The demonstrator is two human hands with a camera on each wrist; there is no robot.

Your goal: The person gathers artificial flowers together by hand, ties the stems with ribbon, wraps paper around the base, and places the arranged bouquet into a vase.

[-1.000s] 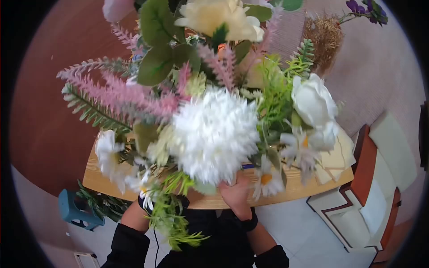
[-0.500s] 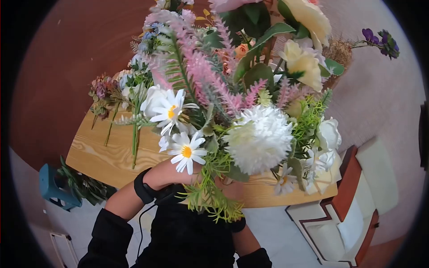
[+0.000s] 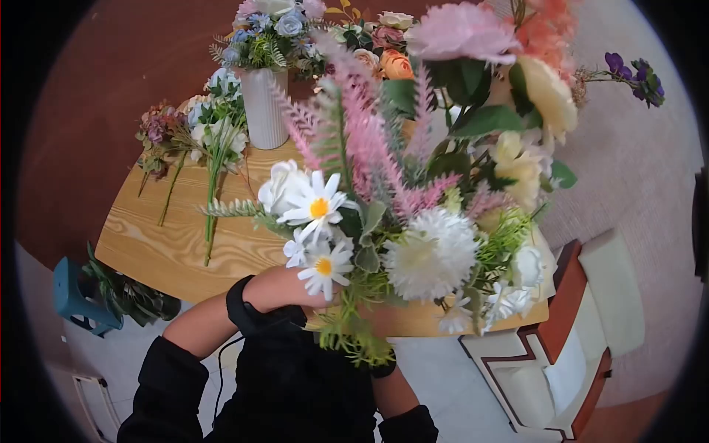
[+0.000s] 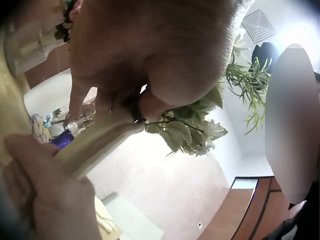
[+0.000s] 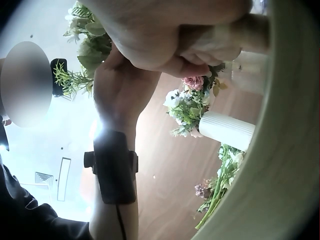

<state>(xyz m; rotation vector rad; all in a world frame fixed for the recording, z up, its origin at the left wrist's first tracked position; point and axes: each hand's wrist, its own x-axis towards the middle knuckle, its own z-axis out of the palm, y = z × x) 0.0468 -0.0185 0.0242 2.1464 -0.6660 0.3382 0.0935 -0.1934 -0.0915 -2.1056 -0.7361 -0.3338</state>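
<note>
1. While the left hand (image 4: pixel 150 55) curls its fingers round the stems (image 4: pixel 102 137), the bouquet (image 3: pixel 432 255) spreads above those fingers
2. Right hand (image 4: pixel 60 195) grips the stems below them
3. White vase (image 3: pixel 266 114) stands beyond

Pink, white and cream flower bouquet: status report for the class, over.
Left grip, right grip: both around bouquet, below blooms. Obstruction: blooms partly hide both grips in head view.

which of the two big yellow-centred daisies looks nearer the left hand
The lower daisy, its petals overlapping the left hand; the upper daisy sits clear.
</note>
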